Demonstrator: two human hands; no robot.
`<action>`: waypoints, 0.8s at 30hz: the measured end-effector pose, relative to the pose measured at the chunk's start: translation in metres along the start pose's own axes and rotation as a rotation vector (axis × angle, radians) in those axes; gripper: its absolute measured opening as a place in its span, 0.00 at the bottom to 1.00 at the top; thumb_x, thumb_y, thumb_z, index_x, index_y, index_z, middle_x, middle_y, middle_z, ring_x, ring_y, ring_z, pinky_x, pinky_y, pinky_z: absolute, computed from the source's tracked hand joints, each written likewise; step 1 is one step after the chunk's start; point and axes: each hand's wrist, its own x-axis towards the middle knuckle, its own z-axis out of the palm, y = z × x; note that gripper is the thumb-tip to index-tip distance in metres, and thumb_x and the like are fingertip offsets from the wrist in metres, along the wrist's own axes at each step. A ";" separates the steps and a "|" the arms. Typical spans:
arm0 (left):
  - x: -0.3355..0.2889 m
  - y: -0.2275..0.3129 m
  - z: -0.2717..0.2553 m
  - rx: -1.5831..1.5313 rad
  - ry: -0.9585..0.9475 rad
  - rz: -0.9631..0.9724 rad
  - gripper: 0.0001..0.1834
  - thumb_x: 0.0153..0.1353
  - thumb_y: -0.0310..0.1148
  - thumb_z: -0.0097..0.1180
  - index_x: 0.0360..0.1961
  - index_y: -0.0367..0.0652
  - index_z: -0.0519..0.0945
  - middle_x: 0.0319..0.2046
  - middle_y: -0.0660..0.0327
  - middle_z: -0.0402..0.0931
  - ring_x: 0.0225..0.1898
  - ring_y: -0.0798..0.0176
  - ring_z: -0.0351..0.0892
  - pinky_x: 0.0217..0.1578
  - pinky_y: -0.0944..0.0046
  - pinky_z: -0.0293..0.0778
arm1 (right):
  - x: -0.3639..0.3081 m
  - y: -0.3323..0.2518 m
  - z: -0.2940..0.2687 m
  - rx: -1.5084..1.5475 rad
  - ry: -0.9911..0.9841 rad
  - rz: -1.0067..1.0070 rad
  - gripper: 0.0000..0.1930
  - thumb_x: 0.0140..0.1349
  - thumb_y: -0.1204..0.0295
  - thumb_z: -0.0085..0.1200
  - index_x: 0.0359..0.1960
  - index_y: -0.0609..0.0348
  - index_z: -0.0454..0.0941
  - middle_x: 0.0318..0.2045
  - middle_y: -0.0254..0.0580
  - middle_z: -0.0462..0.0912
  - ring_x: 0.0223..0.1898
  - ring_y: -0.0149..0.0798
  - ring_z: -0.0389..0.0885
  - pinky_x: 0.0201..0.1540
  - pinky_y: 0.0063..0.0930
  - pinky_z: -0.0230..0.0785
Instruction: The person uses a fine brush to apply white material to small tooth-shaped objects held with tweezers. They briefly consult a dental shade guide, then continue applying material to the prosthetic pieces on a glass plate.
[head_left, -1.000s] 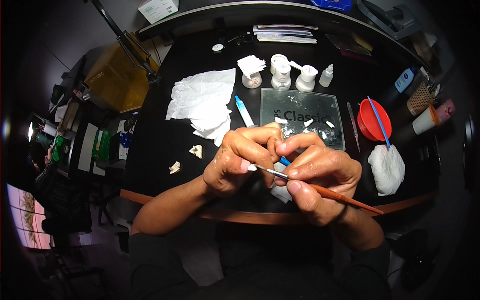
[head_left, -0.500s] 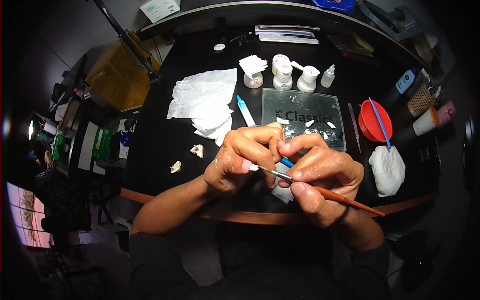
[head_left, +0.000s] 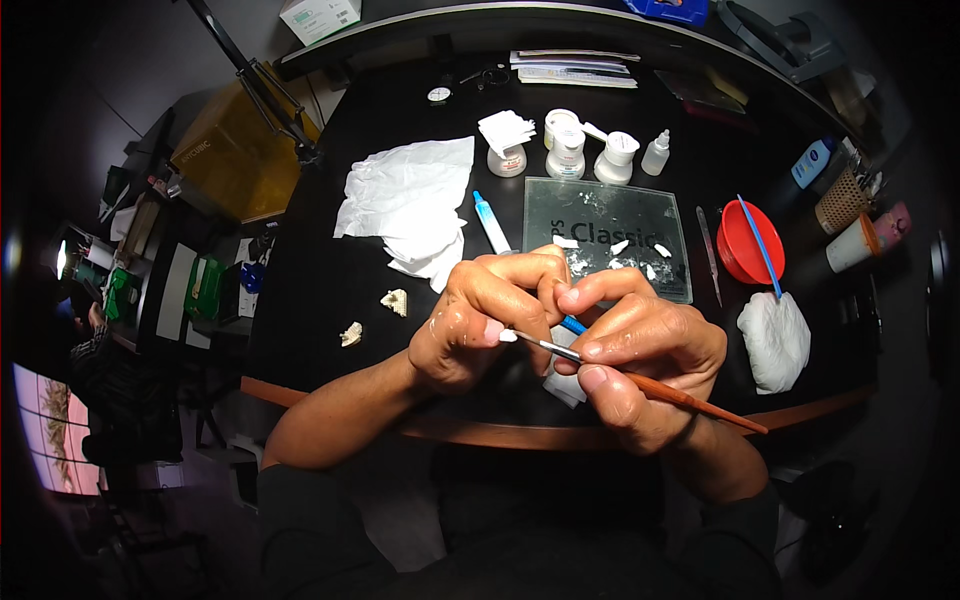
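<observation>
Holding one fine brush [head_left: 655, 383] in a pinch grip, the right hand [head_left: 640, 365] is touching its tip to one small white piece [head_left: 507, 336] gripped in the left hand [head_left: 480, 320], both over the table's near edge [head_left: 330, 398]. Two tooth models [head_left: 395, 301] are lying left of the hands. Three white jars [head_left: 566, 150] are standing behind one glass slab [head_left: 606, 232]. One red bowl [head_left: 752, 245] is sitting at right.

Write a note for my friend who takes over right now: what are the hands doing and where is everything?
Left hand: pinches a small white piece.
Right hand: grips a thin brush, tip at that piece.
Glass slab behind the hands carries white dabs; small white jars stand beyond it.
Two small pale pieces lie left of the hands.
Done: cannot tell.
Left: brushing looks under way.
</observation>
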 end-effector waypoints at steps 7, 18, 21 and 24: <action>-0.001 0.001 0.000 -0.004 0.007 -0.009 0.30 0.49 0.52 0.43 0.19 0.33 0.85 0.24 0.54 0.76 0.37 0.57 0.69 0.47 0.57 0.65 | 0.000 0.001 -0.002 0.002 -0.014 -0.016 0.12 0.57 0.86 0.57 0.41 0.61 0.82 0.30 0.45 0.87 0.52 0.47 0.82 0.63 0.44 0.71; -0.001 0.000 0.000 -0.018 0.007 -0.011 0.31 0.50 0.52 0.44 0.20 0.32 0.85 0.25 0.53 0.78 0.38 0.57 0.70 0.48 0.57 0.66 | 0.001 0.003 0.006 0.018 0.091 -0.037 0.11 0.50 0.90 0.61 0.35 0.66 0.83 0.25 0.47 0.87 0.51 0.46 0.85 0.53 0.35 0.76; -0.001 0.001 0.000 -0.021 0.005 -0.012 0.31 0.50 0.52 0.44 0.20 0.32 0.85 0.25 0.54 0.79 0.39 0.58 0.70 0.48 0.58 0.66 | 0.001 0.003 0.006 0.012 0.081 -0.038 0.11 0.51 0.89 0.61 0.35 0.66 0.83 0.25 0.46 0.87 0.50 0.47 0.85 0.53 0.35 0.76; -0.001 0.001 0.000 -0.016 0.005 -0.012 0.31 0.50 0.52 0.44 0.20 0.32 0.85 0.25 0.53 0.79 0.39 0.57 0.70 0.48 0.57 0.66 | 0.001 0.002 0.004 0.010 0.071 -0.040 0.11 0.51 0.89 0.61 0.35 0.66 0.84 0.25 0.46 0.87 0.50 0.47 0.85 0.53 0.36 0.76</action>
